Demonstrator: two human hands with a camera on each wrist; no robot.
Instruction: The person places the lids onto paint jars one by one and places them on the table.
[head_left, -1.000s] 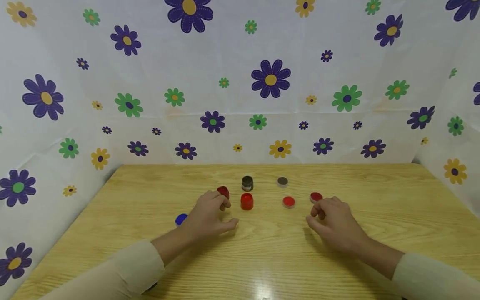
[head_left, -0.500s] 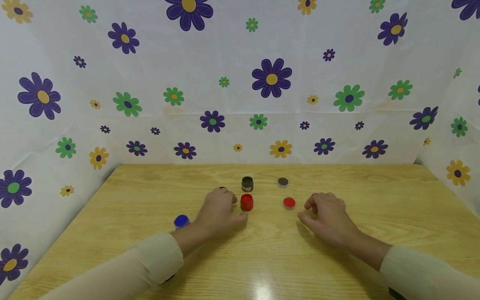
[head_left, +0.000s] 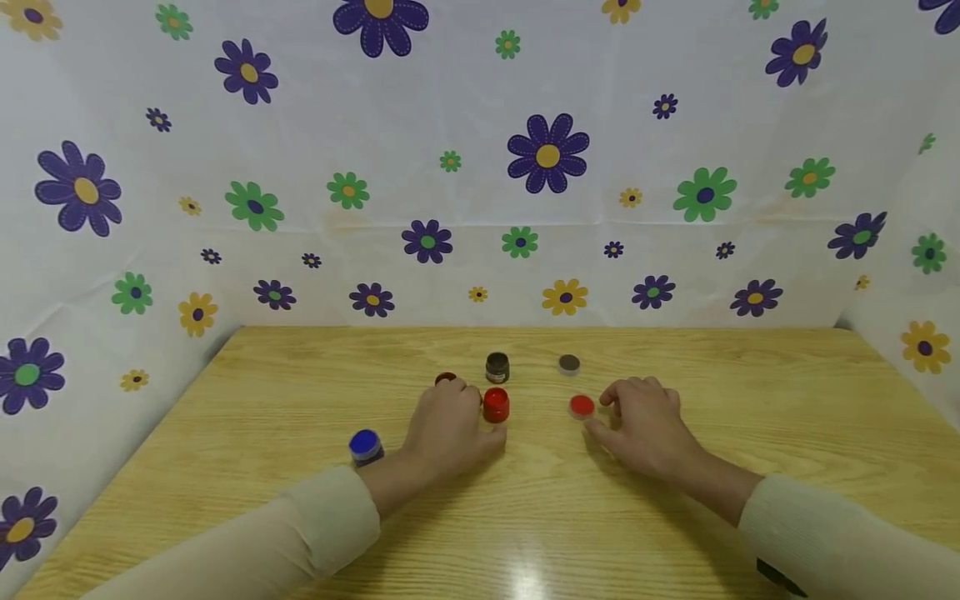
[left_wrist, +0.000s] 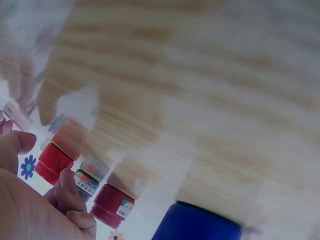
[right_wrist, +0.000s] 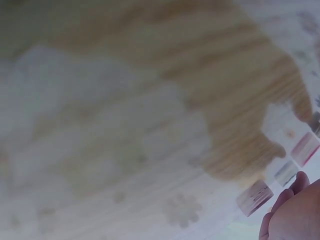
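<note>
- 1 blue jar [head_left: 365,446], 1 black jar [head_left: 497,367], 1 maroon jar [left_wrist: 113,205]: stood on desk [head_left: 555,508].
- 1 red jar [head_left: 496,407]: stood beside released left grip [head_left: 447,432].
- 1 dark lid [head_left: 569,364], 1 red lid [head_left: 582,406]: latter lay beside released right grip [head_left: 645,427].

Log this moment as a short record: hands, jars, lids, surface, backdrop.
Left hand: at the red jar, contact unclear
Right hand: beside the red lid
Behind red jar: dark jar
Behind red lid: dark lid
Partly hidden by left hand: dark red jar
Leftmost jar: blue jar
Surface: wood-grain table
Backdrop: flowered sheet
</note>
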